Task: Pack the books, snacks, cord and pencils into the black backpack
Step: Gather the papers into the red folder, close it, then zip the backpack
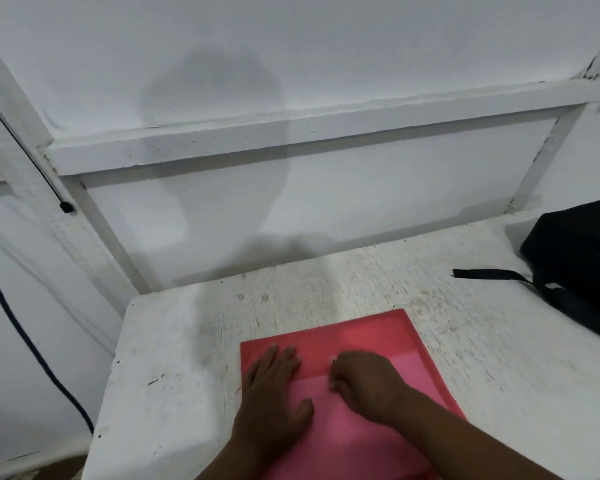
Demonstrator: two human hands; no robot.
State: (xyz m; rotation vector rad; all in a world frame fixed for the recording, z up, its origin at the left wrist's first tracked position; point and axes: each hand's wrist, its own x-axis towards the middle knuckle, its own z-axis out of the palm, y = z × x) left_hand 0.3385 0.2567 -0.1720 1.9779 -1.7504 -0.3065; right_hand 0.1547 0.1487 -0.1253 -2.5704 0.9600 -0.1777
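Two hands lie on a pink folder [388,344] on the white counter [187,341]. The left hand [274,393] rests flat with straight fingers and holds the folder down. The right hand [364,382] has its fingers curled near a small white button [333,359] on the flap; whether they pinch it I cannot tell. The backpack [582,258] is at the far right of the counter, well apart, and its strap [489,274] lies loose towards the middle. I see no books, snacks or pencils here. The risk, I think, is that the smooth folder slides on the counter if the flat hand lifts, and the flap can open and spill its contents on the way to the backpack. A dark cord [32,344] hangs at the left wall.
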